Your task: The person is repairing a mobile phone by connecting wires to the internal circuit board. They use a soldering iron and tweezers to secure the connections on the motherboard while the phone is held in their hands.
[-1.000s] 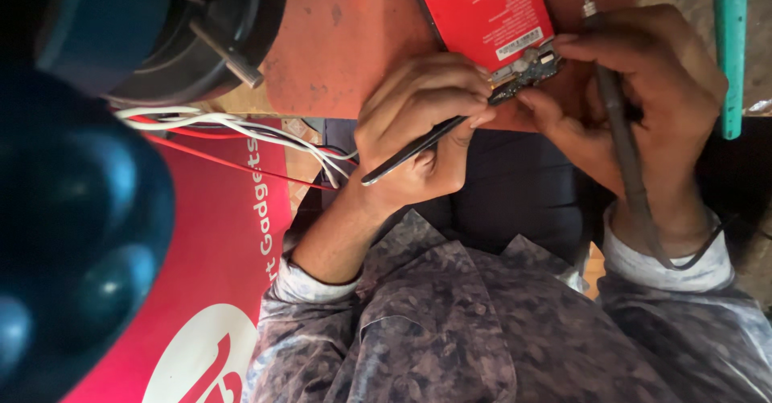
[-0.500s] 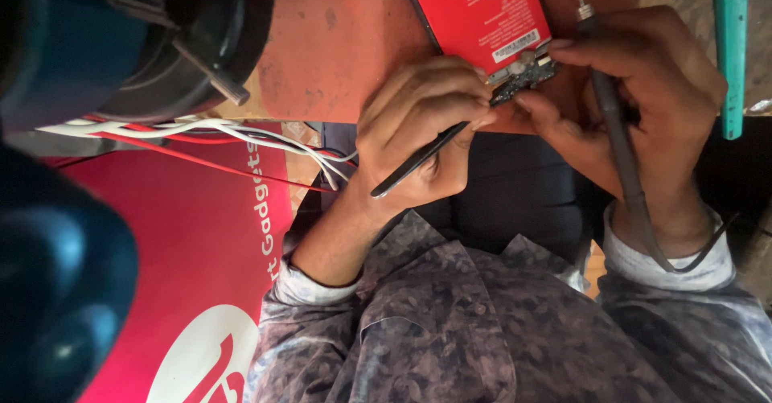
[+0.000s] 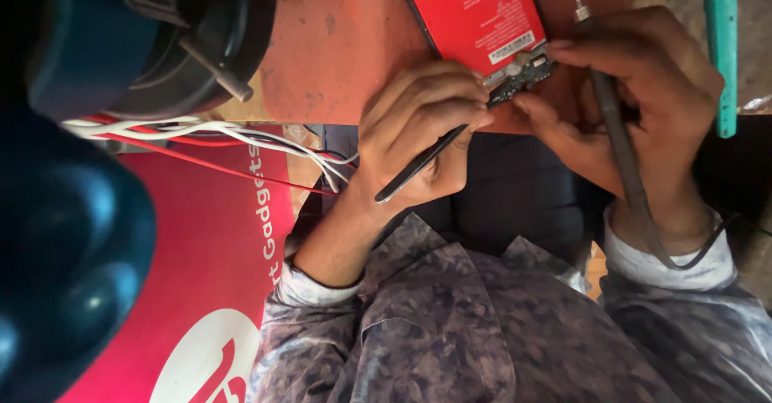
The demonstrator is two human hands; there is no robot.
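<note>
A red phone part (image 3: 482, 17) lies on the orange work surface (image 3: 338, 49), with a small dark circuit board (image 3: 523, 77) at its near end. My left hand (image 3: 418, 121) grips black tweezers (image 3: 418, 166), its fingertips pressed against the board's left side. My right hand (image 3: 643, 89) holds a dark pen-like iron (image 3: 615, 129) with a metal tip pointing away from me and a cable trailing over my wrist. The right thumb and forefinger pinch the board's right end. Both hands meet at the board.
A teal-handled tool (image 3: 720, 41) lies at the far right of the surface. A dark blue and black round device (image 3: 145, 33) fills the upper left, with white and red wires (image 3: 201, 133) running from it. A red banner (image 3: 201, 250) lies below left.
The view has shifted slightly, so the dark blue device at the left looks differently placed. Both hands stay at the board with the same grips.
</note>
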